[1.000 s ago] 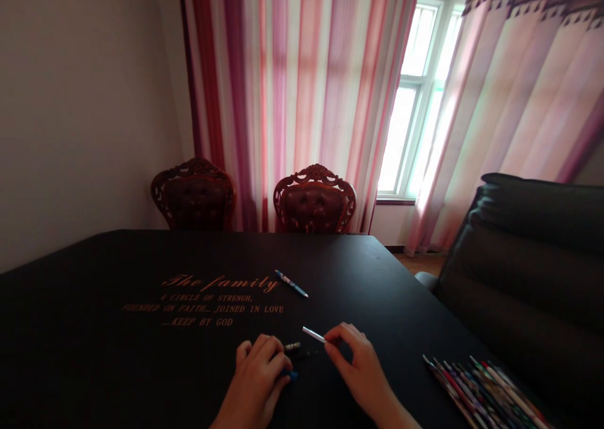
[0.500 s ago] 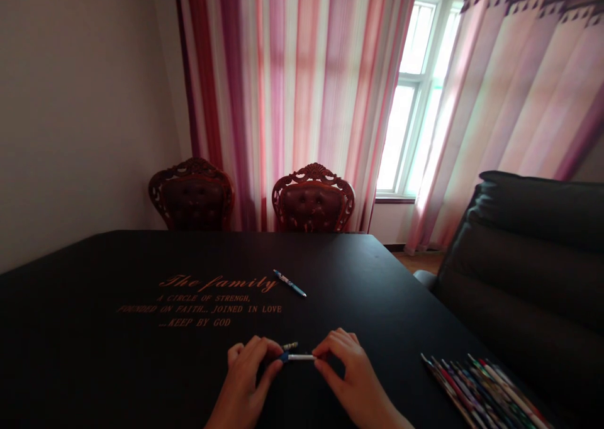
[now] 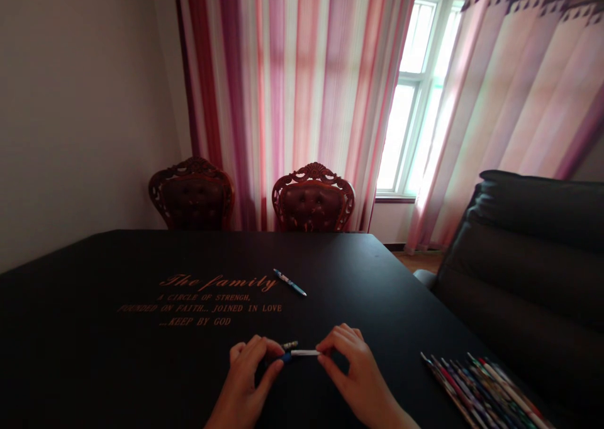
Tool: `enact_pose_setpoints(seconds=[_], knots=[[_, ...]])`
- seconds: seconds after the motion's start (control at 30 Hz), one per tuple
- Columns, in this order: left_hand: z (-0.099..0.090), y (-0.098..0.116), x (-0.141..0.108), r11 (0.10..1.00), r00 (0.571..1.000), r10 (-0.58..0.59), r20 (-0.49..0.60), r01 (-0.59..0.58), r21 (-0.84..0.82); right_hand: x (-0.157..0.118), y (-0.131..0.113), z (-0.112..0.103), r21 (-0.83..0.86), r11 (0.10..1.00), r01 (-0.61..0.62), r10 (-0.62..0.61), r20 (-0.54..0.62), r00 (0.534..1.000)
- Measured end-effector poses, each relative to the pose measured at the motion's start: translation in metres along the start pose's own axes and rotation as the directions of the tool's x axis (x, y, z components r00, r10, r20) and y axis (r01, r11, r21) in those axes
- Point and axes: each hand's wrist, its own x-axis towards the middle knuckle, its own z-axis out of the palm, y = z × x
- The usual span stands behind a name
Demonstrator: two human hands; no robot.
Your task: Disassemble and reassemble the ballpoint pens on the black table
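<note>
My left hand [image 3: 252,375] pinches a blue pen part [image 3: 287,357] between thumb and fingertips, low in the middle of the view. From its right end a thin white tube [image 3: 306,352] reaches to my right hand [image 3: 348,363], whose thumb and fingers are closed on the tube's tip. Just behind the blue part lies a small patterned piece [image 3: 290,345], partly hidden by my left fingers. Farther back, a blue and white pen [image 3: 289,282] rests on the black table [image 3: 340,265], beside the orange lettering.
Several pens and refills [image 3: 481,388] lie side by side at the table's right front. A dark padded armchair [image 3: 528,253] stands to the right. Two carved chairs [image 3: 314,206] are behind the far edge, before a striped curtain [image 3: 302,102].
My right hand has moved slightly right and up with the white tube, and more of the blue part's end shows. My left hand has barely moved.
</note>
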Motion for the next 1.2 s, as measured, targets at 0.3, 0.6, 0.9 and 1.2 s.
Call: enact_pose_setpoints(seconds=[0.3, 0.6, 0.9, 1.2], knots=[[0.005, -0.004, 0.000, 0.976, 0.999, -0.045, -0.016, 0.041, -0.213, -0.003, -0.005, -0.002, 0.018, 0.999, 0.042, -0.043, 0.025, 0.999], [0.010, 0.004, 0.001, 0.909, 0.998, -0.059, -0.007, 0.051, -0.413, -0.004, -0.006, 0.000, 0.129, 0.992, 0.016, -0.012, -0.029, 1.000], [0.007, 0.005, 0.001, 0.887, 0.997, -0.077, 0.011, 0.074, -0.455, -0.007, -0.014, 0.008, 0.230, 0.972, -0.041, 0.047, -0.021, 0.999], [0.004, 0.006, 0.003, 0.760, 0.976, -0.214, 0.043, 0.194, -0.621, -0.002, 0.002, -0.005, 0.427, 0.886, -0.179, 0.183, 0.031, 0.983]])
